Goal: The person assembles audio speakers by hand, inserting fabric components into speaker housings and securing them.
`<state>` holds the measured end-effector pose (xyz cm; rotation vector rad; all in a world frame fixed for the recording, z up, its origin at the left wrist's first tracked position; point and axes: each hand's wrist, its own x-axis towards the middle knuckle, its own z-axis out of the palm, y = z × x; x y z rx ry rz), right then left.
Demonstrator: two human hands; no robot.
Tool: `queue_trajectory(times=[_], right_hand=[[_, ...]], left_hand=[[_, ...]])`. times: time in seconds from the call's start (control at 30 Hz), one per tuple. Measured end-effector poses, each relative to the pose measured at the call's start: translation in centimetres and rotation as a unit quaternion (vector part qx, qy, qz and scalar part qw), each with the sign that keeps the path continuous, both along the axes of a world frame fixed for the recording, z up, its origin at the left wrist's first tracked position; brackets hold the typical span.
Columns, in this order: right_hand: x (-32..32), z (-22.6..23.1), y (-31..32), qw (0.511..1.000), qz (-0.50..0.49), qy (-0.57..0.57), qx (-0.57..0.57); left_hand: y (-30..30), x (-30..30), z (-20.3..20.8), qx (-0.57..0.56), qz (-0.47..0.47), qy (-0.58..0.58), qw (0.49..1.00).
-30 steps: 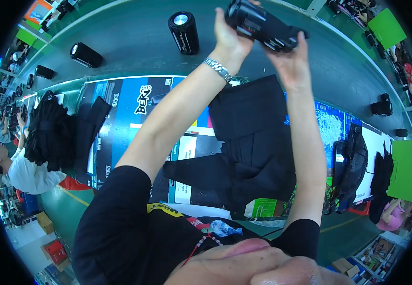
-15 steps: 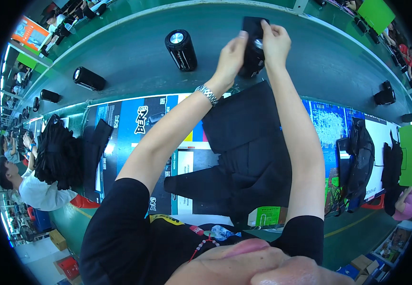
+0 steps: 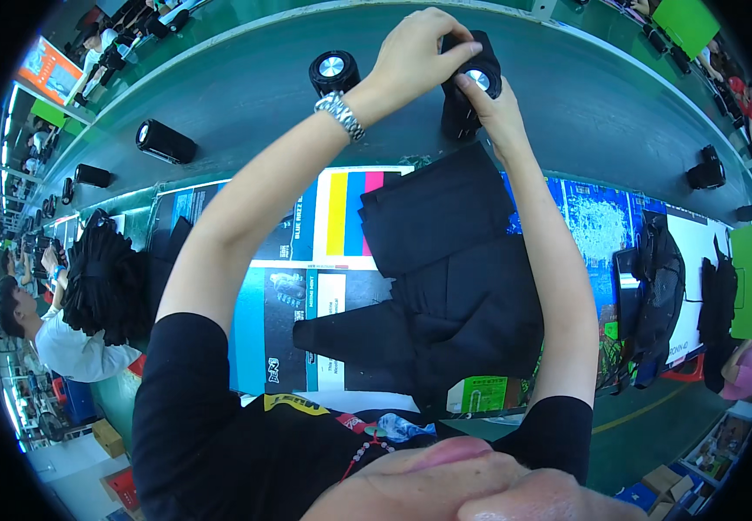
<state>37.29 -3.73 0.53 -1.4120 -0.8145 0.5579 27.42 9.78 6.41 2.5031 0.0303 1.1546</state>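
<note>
A black cylindrical speaker with a silver disc on its top end stands on the green conveyor, a piece of black fabric about its upper part. My left hand reaches over from the left, fingers bent round the fabric's far edge and thumb near the disc. From the near right, my right hand grips the speaker's side, its thumb at the rim; its other fingers are partly hidden. Just left of my wrist stands a second black speaker. Nearer to me, several flat black fabric pieces lie overlapping on the table.
More speakers, one a lying cylinder, sit along the conveyor. A bundle of black straps or cloth is at the left, beside a seated person. Black pouches lie at the right of the printed-board tabletop.
The black fabric has come down around the speaker's top, baring the silver disc. My left hand has moved farther over the top; my right hand has dropped to the speaker's near right side.
</note>
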Motion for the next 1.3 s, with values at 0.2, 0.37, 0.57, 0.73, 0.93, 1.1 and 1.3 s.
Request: queue_trajectory(times=[0.2, 0.37, 0.57, 0.73, 0.93, 1.1, 1.3], right_hand=[[-0.3, 0.5, -0.1, 0.996, 0.066, -0.052, 0.040], [2.1, -0.2, -0.2, 0.999, -0.005, -0.010, 0.051], [2.8, -0.4, -1.9, 0.984, 0.120, 0.089, 0.093], [4.7, -0.2, -0.5, 0.951, 0.066, 0.287, 0.098], [7.4, 0.6, 2.8, 0.924, -0.082, 0.356, 0.116], [6.9, -1.3, 1.1, 0.952, -0.080, 0.287, 0.075], [7.4, -6.1, 0.2, 0.961, -0.184, 0.175, 0.108]], left_hand=[[1.3, 1.5, -1.1, -0.010, -0.002, 0.086, 0.996], [-3.5, 1.3, 2.0, 0.087, -0.084, 0.048, 0.992], [-1.7, 3.1, 0.3, -0.362, 0.029, -0.072, 0.929], [-0.8, 6.6, -4.5, -0.689, -0.152, -0.124, 0.698], [-3.2, 9.7, -6.0, -0.736, -0.240, -0.017, 0.632], [-5.1, 10.9, -8.4, -0.710, -0.144, -0.114, 0.680], [-6.3, 12.1, -13.6, -0.756, -0.214, -0.188, 0.590]])
